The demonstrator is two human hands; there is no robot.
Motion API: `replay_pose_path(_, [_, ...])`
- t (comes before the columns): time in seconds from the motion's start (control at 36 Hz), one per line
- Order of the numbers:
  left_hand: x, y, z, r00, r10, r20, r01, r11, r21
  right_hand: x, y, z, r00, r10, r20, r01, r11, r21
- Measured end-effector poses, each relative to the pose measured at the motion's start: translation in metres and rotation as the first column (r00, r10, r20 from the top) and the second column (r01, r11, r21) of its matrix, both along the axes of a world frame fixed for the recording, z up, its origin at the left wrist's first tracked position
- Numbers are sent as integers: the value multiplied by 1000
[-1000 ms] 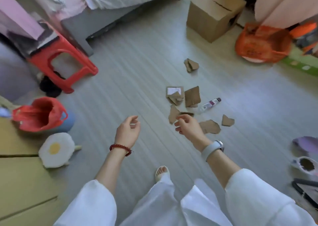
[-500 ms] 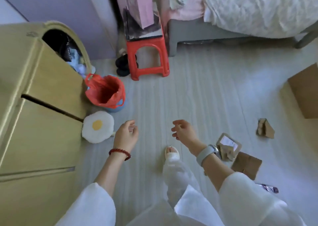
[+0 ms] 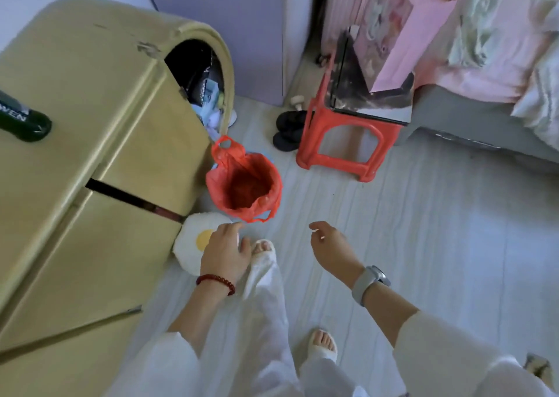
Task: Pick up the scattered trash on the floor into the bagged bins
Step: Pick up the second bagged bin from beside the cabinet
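Red-bagged bin (image 3: pixel 245 185) stands open against the yellow cabinet (image 3: pixel 90 154), bare floor (image 3: pixel 423 215) to its right. Both hands, left (image 3: pixel 225 253) and right (image 3: pixel 329 250), hover near its rim, fingers loosely spread, pinching nothing.

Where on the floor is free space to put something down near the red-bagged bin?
The widest bare floor lies right of the red-bagged bin, between the red stool, the bed base and the right hand. It is crowded left of the bin: the yellow cabinet, the egg-shaped cushion and the left hand sit close together.
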State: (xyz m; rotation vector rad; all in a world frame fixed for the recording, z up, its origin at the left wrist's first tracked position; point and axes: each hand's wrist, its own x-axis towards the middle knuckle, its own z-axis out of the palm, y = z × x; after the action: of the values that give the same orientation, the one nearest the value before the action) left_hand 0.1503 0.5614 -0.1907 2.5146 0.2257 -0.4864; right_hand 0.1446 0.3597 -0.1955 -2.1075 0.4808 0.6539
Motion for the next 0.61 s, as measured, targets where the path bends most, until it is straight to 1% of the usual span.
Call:
replay_pose_path(0.08, [58, 20, -36, 999, 3, -37, -1, 998, 57, 57, 19, -37, 999, 48, -11, -49, 997, -61])
replay_pose_path(0.22, [143, 54, -128, 996, -5, -88, 14, 995, 98, 144, 48, -125, 995, 76, -71, -84, 989, -121])
replay_pose_path(0.33, [188, 75, -211, 984, -35, -175, 57, 990, 127, 186, 68, -205, 984, 94, -150, -114, 985, -132])
replay_pose_path(0.39, [205, 81, -248, 974, -84, -210, 119, 979, 163, 199, 78, -243, 972, 106, -208, -131, 985, -111])
replay_pose_path(0.44, [225, 84, -284, 964, -141, -227, 188, 961, 201, 208, 88, -278, 958, 49, -284, -74, 994, -80])
replay_pose_path(0.47, [236, 83, -300, 964, -166, -209, 210, 955, 211, 211, 93, -295, 948, -11, -317, -15, 997, -78])
replay_pose_path(0.53, [261, 78, -328, 966, -225, -125, 249, 940, 232, 215, 102, -325, 919, -162, -359, 139, 986, -87])
replay_pose_path(0.58, [287, 69, -349, 959, -276, -69, 284, 917, 279, 217, 108, -350, 889, -282, -360, 268, 959, -90])
replay_pose_path(0.61, [300, 66, -359, 953, -295, -63, 300, 903, 306, 217, 111, -360, 888, -309, -341, 298, 951, -85])
